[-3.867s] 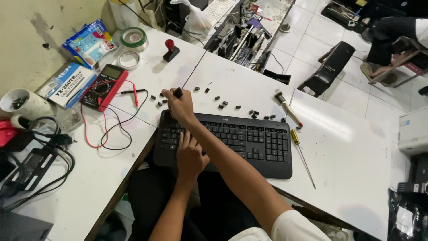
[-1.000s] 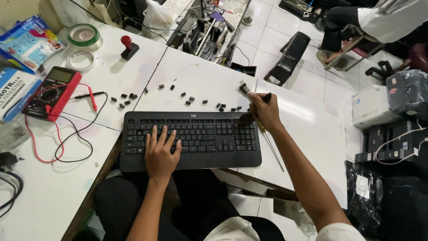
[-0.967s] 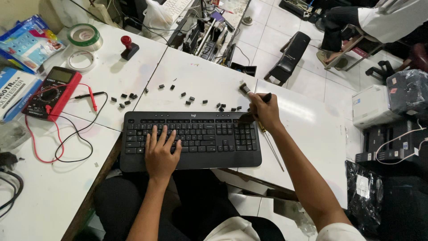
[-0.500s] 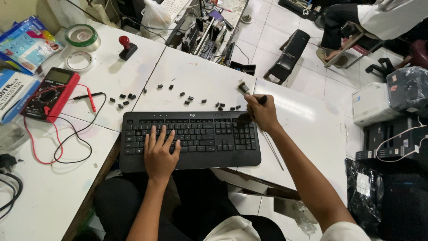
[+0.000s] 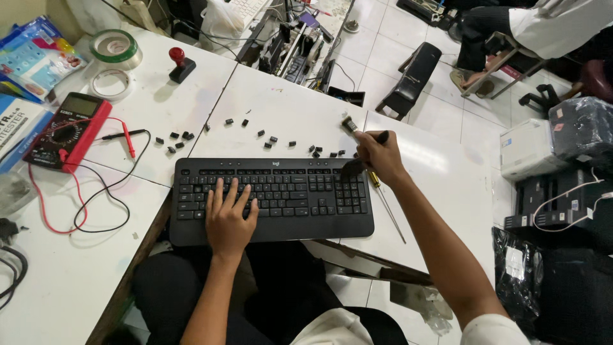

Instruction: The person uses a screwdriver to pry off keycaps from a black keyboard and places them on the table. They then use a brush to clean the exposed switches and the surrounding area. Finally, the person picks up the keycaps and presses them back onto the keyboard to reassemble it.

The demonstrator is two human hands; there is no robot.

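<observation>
1. overhead, a white table fills most of the view, made of several tops pushed together with seams between them; pale floor tiles show beyond at 12 to 2 o'clock.
2. a black keyboard lies at the near edge, in the middle of the frame.
3. the left hand rests flat on the keys, fingers spread, gripping nothing.
4. the right hand is closed round a dark brush at the keyboard's 1 o'clock corner, bristles touching the keys there.
5. small black keycaps lie scattered on the table along the keyboard's 12 o'clock side.
6. a screwdriver lies just beside the keyboard at 3 o'clock, partly under the right wrist.
7. at 9 o'clock sits a red multimeter with red and black leads looping over the table.
8. tape rolls and a red-knobbed stamp sit at 10 to 11 o'clock.
9. a heap of tools and cables lies at 12 o'clock past the table edge.
10. a seated person's legs show at 1 o'clock; grey and black boxes stand at 3 o'clock.
</observation>
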